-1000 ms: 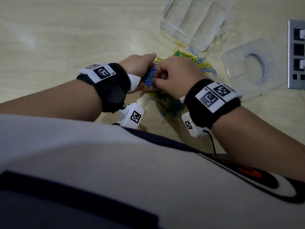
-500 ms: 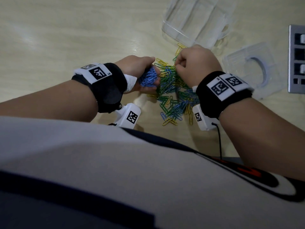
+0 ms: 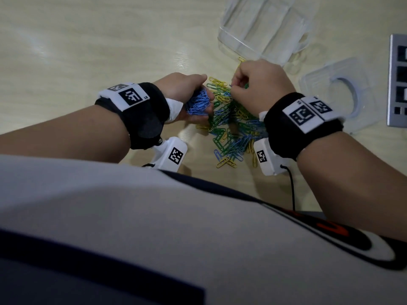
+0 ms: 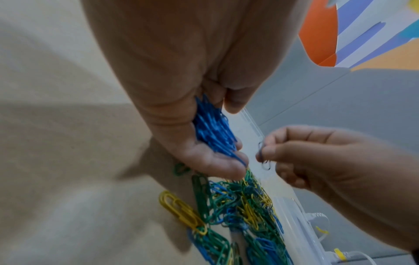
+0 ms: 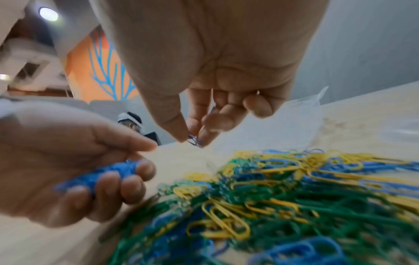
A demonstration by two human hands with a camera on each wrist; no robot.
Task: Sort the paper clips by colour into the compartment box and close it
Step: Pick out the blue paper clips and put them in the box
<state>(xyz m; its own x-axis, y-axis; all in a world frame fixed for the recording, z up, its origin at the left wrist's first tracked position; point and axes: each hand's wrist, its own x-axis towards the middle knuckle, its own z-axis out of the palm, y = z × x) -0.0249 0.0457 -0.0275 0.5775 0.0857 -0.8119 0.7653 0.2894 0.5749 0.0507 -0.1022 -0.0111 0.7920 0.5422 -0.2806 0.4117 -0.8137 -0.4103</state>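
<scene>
Your box (image 3: 259,29) ran off head view's top edge. Your right wrist hid part of pile (image 3: 233,128). Pile was blurred in right wrist view; clip count in your left hand (image 3: 187,93) couldn't be told.

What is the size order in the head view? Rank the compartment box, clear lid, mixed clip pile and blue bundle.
1. compartment box, though the frame edge cuts it.
2. clear lid and mixed clip pile: look alike; right hand hides part of the pile.
3. blue bundle, in the left hand's grip.
</scene>
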